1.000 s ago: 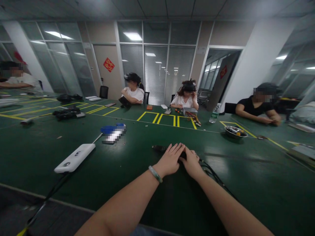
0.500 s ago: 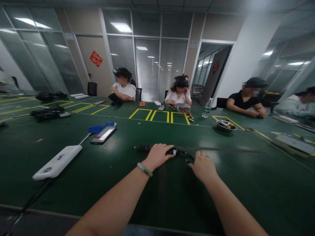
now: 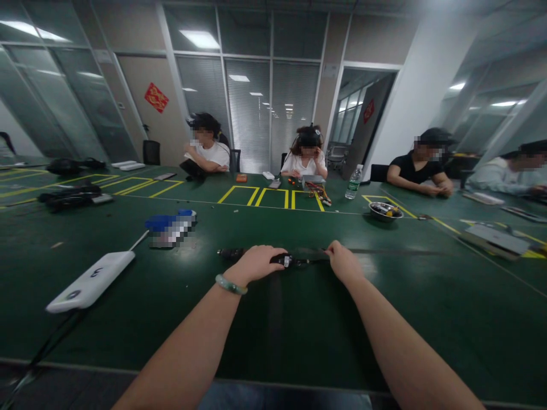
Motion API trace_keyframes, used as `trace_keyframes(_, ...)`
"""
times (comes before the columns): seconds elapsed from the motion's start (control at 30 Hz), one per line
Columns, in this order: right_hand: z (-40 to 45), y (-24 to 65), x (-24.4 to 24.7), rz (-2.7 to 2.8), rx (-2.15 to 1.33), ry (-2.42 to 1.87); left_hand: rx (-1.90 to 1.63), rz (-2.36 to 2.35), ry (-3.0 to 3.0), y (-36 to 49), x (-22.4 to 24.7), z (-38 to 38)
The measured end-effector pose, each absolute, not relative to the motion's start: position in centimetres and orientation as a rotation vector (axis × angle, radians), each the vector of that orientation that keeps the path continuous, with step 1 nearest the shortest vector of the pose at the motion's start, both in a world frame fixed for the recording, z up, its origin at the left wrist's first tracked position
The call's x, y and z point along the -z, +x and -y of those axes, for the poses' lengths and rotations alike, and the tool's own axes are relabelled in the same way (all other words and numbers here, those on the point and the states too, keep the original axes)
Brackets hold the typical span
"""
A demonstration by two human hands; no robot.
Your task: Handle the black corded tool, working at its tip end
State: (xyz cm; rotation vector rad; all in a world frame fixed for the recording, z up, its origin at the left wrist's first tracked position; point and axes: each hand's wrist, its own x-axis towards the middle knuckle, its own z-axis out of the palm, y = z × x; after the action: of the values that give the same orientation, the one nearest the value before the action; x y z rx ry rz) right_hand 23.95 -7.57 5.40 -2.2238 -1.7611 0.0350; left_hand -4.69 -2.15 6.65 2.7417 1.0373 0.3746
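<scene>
A black rod-like tool (image 3: pixel 281 260) lies crosswise on the green table (image 3: pixel 183 330), its tip pointing left. My left hand (image 3: pixel 258 262), with a bangle at the wrist, is wrapped over the tool's middle. From the tool's right end a black cable (image 3: pixel 318 261) runs to my right hand (image 3: pixel 343 262), whose fingers are pinched on it. The part of the cable beyond those fingers is hidden.
A white power bank (image 3: pixel 92 282) with cables lies at the left, near a phone (image 3: pixel 174 232) and blue cloth (image 3: pixel 160 222). Farther off are a metal bowl (image 3: pixel 386 212), a bottle (image 3: pixel 354 182), black bundled gear (image 3: pixel 70 196) and several seated people.
My right hand has closed on the cable, and the cable now runs straighter from the tool. The whole view has shifted slightly.
</scene>
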Motion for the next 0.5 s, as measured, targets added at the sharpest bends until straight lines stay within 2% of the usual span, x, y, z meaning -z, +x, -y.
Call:
trace_keyframes(0.2, 9.2, 22.1, -5.5, 1.874, -0.156, -2.029, -0.535, -0.991, 2.839, -2.8, -6.0, 4.0)
trace_keyframes(0.37, 10.0, 21.4, -5.6, 1.887, -0.428, -2.148, -0.639, -1.013, 2.876, 0.3, -5.1, 5.3)
trace_keyframes(0.5, 9.8, 21.4, -5.5, 1.895, -0.424, -2.099, -0.668, -1.060, 2.868, 1.0, -4.8, 5.3)
